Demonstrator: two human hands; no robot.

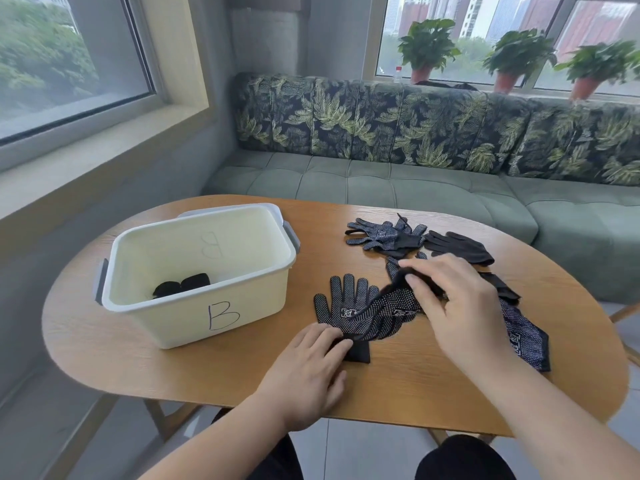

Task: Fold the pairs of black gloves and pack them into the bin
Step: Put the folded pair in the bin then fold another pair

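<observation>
A white bin (194,318) marked "B" stands on the left of the wooden table (415,382). A folded black glove bundle (181,285) lies on its floor. In front of me a dotted black glove (341,304) lies flat, fingers pointing away. My left hand (311,367) presses on its cuff with straight fingers. A second dotted glove (388,306) lies partly over it, and my right hand (453,306) pinches its finger end, lifted off the table. More black gloves (388,235) lie farther back, and another dotted glove (526,337) lies to the right.
A green sofa (398,181) with leaf-print cushions runs behind the table. Potted plants (427,51) stand on the windowsill at the back. A window ledge (86,161) borders the left side. My knees show under the table's front edge.
</observation>
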